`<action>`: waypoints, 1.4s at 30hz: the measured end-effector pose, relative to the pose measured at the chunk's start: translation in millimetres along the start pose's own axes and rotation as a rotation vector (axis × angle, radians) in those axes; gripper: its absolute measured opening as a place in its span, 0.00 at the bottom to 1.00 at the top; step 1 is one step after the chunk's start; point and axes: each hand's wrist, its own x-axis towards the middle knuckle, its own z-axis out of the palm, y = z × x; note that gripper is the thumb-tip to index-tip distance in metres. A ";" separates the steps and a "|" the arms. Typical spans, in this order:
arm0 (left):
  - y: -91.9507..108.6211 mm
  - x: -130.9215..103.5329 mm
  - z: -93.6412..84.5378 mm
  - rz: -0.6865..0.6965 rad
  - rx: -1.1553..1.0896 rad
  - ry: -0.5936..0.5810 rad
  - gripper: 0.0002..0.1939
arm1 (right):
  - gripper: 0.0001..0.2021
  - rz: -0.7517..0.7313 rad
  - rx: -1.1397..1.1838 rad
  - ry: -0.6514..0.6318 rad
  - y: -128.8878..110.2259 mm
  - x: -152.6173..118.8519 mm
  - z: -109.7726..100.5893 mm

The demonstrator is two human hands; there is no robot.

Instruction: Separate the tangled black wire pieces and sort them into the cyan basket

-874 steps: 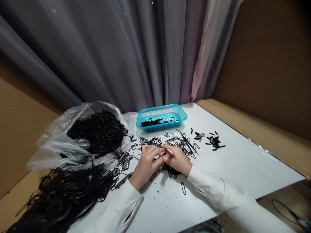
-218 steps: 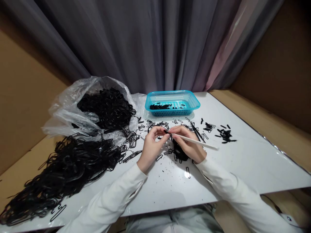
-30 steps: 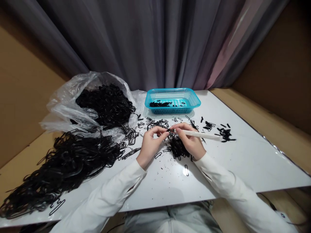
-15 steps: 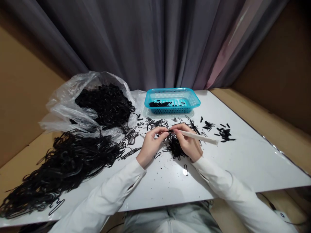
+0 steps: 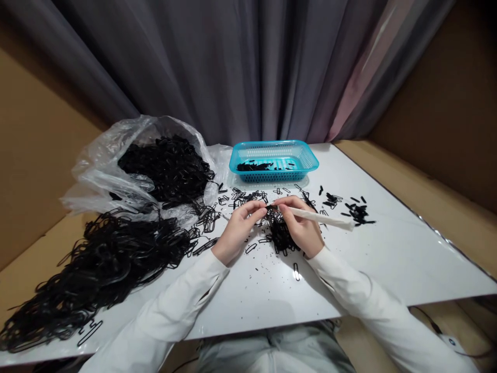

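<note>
My left hand (image 5: 236, 231) is closed, thumb and forefinger pinched on a small black piece (image 5: 271, 207) that also meets my right fingertips. Its exact shape is too small to make out. My right hand (image 5: 305, 230) grips a slim white stick-like tool (image 5: 330, 219), whose blunt end points right; its working end is hidden by the fingers. Below the hands lies a dense heap of black rubber loops (image 5: 282, 235). One single black loop (image 5: 296, 271) rests nearer to me on the white table.
A blue basket (image 5: 274, 177) with black pieces in it stands at the back. Left, a clear plastic bag (image 5: 97, 150) spills black pieces beside a large pile of black loops (image 5: 104, 269). A small black pile (image 5: 357, 212) lies right. A grey curtain (image 5: 217, 67) hangs behind the table (image 5: 396, 264).
My left hand has shifted slightly left and its fingertips have drawn a little away from the right ones. The white tool's free end has swung slightly to the right.
</note>
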 end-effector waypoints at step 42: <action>-1.3 0.9 0.3 0.284 0.395 0.214 0.06 | 0.06 -0.315 -0.328 -0.022 8.4 -4.5 5.7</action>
